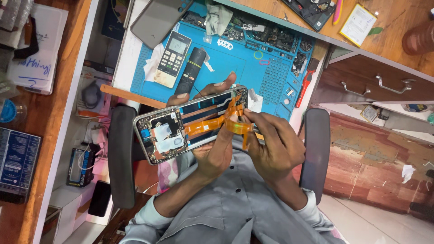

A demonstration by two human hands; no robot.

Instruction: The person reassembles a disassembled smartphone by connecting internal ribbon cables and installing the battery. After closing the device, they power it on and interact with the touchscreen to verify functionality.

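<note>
While both hands work over the lap, the scene reads as follows
Opened phone: a phone with its back cover off (190, 124) lies slanted across the middle of the frame, its inner frame, boards and shields facing up
Left hand: the left hand (212, 149) cradles the phone from beneath, fingertips showing above its upper edge and the thumb lying on its lower edge
Right hand: the right hand (273, 144) is pinched shut on the orange flex cable (226, 121) near the phone's right end
Flex cable: it runs along the middle of the phone and loops up where the fingers nip it
Worktop: a blue repair mat (235, 68) covers the worktop in the upper middle of the frame
On the mat: a white remote control (172, 58) and a black cylindrical tool (190, 70) lie side by side, just above the phone
Mat's right edge: a red-handled tool (305, 83)
Chair: black armrests (121, 153) flank the person, lower left and right
</note>
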